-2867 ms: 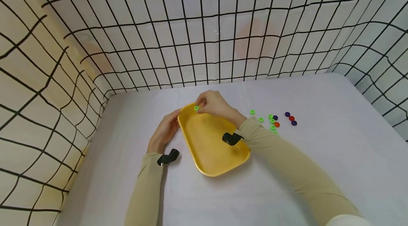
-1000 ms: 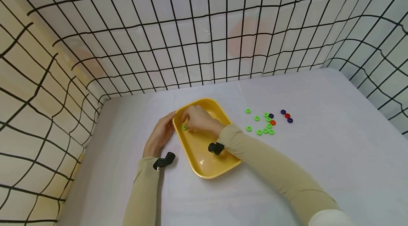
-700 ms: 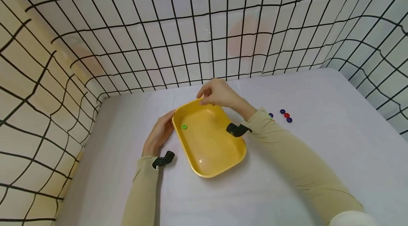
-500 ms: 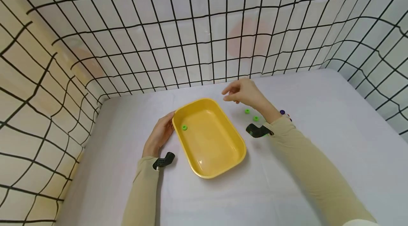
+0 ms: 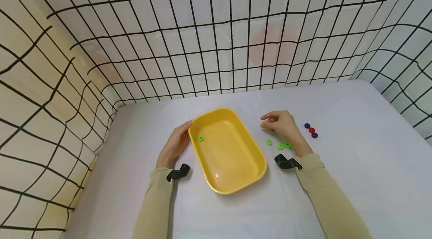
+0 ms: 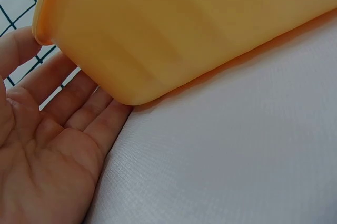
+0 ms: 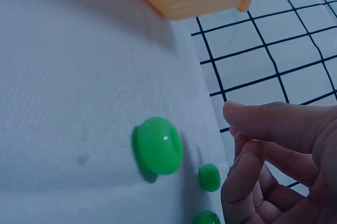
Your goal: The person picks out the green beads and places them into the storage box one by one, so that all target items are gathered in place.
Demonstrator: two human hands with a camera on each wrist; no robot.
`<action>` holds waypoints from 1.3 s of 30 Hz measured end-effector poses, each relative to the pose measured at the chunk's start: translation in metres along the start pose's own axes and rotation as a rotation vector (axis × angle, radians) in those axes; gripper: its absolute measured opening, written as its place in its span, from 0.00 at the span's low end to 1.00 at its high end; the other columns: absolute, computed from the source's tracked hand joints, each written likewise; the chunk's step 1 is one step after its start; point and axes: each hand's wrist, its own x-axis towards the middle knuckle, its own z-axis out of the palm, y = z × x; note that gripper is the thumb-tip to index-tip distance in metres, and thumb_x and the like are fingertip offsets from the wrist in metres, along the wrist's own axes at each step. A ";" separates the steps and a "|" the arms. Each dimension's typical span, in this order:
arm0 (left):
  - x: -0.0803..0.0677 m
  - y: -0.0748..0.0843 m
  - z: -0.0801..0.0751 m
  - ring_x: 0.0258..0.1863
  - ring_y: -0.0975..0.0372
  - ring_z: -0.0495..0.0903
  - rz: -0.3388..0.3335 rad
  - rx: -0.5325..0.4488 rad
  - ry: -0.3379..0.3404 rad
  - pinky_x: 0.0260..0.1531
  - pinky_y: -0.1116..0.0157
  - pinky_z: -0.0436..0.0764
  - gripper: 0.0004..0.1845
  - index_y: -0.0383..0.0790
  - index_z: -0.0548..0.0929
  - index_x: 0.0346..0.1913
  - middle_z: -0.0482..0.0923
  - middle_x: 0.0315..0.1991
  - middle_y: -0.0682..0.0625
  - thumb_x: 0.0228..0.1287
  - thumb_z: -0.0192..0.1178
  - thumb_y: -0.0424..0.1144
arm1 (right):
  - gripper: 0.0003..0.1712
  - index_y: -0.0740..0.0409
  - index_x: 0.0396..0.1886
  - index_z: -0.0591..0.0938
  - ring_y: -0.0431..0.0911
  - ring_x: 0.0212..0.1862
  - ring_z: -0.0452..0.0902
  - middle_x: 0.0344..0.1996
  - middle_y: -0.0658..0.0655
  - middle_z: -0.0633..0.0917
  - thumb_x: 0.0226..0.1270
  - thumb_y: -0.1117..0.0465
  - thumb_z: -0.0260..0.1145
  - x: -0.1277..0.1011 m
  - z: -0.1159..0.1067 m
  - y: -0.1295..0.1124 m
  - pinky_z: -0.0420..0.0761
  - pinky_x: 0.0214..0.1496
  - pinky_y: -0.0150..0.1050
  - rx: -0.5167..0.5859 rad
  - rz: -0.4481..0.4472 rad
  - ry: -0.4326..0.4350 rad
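Observation:
My left hand (image 5: 175, 144) rests against the far-left corner of a yellow tray (image 5: 233, 164). In the left wrist view its fingers (image 6: 71, 95) lie nearly straight along the outer wall, fingertips at the rim and lower edge. One small green ring-shaped bead (image 5: 201, 138) lies inside the tray near its left wall. My right hand (image 5: 283, 123) is to the right of the tray, over the loose beads, with nothing between thumb and fingers. Close by it in the right wrist view are a green bead (image 7: 159, 145) and a smaller-looking green bead (image 7: 209, 177).
More green beads (image 5: 269, 142) lie on the white cloth right of the tray, some hidden under the right hand and wrist. Farther right are two purple beads (image 5: 314, 135) and a red bead (image 5: 312, 130). A black wire grid (image 5: 222, 50) stands along the back and sides.
The right hand carried a green bead into the tray, let go of it by the left wall, then lifted out and moved right to the loose beads. The left hand stays at the tray.

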 end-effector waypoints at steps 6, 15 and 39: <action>0.001 -0.003 0.002 0.52 0.61 0.71 -0.004 -0.012 0.011 0.54 0.70 0.72 0.24 0.29 0.68 0.60 0.72 0.54 0.46 0.71 0.45 0.45 | 0.17 0.59 0.43 0.82 0.45 0.23 0.68 0.25 0.56 0.78 0.53 0.58 0.70 -0.002 -0.005 0.008 0.69 0.23 0.33 -0.111 -0.034 0.110; 0.000 -0.001 0.002 0.53 0.61 0.71 -0.023 0.002 0.013 0.55 0.70 0.71 0.25 0.30 0.68 0.61 0.71 0.55 0.46 0.71 0.45 0.46 | 0.16 0.60 0.40 0.83 0.46 0.22 0.68 0.22 0.55 0.78 0.51 0.59 0.71 0.001 -0.003 0.019 0.67 0.24 0.34 -0.200 -0.019 0.142; 0.000 0.000 0.003 0.55 0.60 0.69 -0.021 0.017 0.022 0.58 0.69 0.69 0.27 0.29 0.67 0.61 0.70 0.56 0.45 0.70 0.46 0.48 | 0.11 0.61 0.35 0.83 0.47 0.24 0.68 0.21 0.54 0.78 0.53 0.60 0.69 0.001 0.001 0.014 0.66 0.28 0.36 -0.252 -0.012 0.145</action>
